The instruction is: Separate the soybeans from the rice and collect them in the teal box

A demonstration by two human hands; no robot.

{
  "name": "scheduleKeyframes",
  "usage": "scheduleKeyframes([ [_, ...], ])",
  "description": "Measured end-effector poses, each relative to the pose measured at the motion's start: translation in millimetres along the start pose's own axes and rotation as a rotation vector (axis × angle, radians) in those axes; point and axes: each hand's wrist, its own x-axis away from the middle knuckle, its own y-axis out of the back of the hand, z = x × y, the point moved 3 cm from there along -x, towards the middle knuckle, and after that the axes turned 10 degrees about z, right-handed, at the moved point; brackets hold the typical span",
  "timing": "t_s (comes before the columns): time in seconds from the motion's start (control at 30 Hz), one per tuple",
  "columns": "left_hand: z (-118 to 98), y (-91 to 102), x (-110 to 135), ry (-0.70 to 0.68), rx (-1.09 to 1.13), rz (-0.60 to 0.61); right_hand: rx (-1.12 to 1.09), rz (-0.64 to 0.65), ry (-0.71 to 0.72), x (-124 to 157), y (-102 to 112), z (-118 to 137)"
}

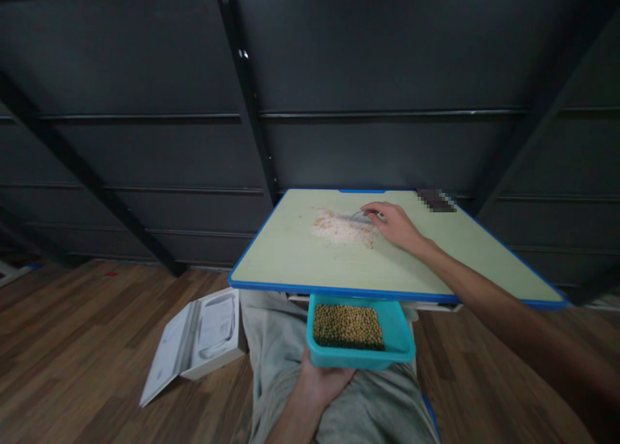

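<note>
My left hand (pixel 322 381) supports a teal plastic container (pixel 400 331) from below, over my lap, just under the table's front edge. Small round beans (pixel 347 324), yellowish to dark green, fill the left part of it. Over the table, my right hand (pixel 394 223) has its thumb and fingers pinched together at the right side of a loose pile of pale grains (pixel 341 228) mixed with orange-brown bits. Something thin and greyish shows at these fingertips; its kind cannot be made out.
The pile lies on a pale green folding table (pixel 281 257) with a blue rim. A dark, pixelated flat object (pixel 436 200) lies at its back right. On the wooden floor at left is an opened white box (pixel 213 331). A dark panelled wall (pixel 387 57) stands behind.
</note>
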Motion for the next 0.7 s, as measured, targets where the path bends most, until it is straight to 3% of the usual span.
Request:
scheduleKeyframes([
  [0.3,0.0,-1.1,-0.9,0.006,-0.035,0.065,-0.077,0.039,0.010,0.8,-1.3,2.8],
  [0.7,0.1,2.3,0.0,0.008,-0.033,0.046,-0.102,0.031,0.028,0.7,0.0,9.6],
])
